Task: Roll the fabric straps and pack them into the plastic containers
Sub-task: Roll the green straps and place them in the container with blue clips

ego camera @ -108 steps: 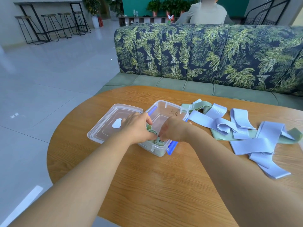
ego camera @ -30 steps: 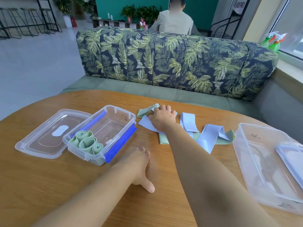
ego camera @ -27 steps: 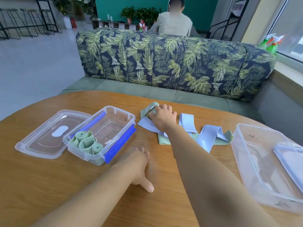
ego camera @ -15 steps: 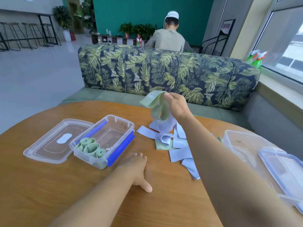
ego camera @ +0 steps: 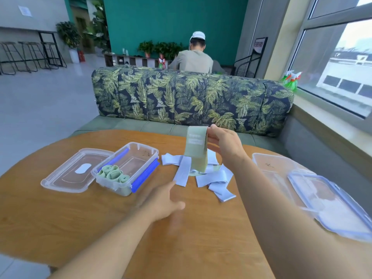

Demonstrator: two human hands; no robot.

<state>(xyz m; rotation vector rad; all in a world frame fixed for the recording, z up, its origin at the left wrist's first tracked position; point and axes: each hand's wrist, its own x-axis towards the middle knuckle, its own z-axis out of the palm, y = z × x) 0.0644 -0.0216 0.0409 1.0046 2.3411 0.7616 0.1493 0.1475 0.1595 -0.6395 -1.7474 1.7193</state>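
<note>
As the green strap (ego camera: 196,150) is pinched at its top by the right hand (ego camera: 225,146) above the pale blue straps (ego camera: 211,178), it is best drawn taut by the loose-fingered, empty left hand (ego camera: 163,200), then rolled tight.

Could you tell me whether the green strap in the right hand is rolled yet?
Unrolled: the pale green fabric strap hangs flat from the right hand, which pinches its top edge.

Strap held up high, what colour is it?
The strap is pale green with a white label near its top; the head view shows it best.
</note>
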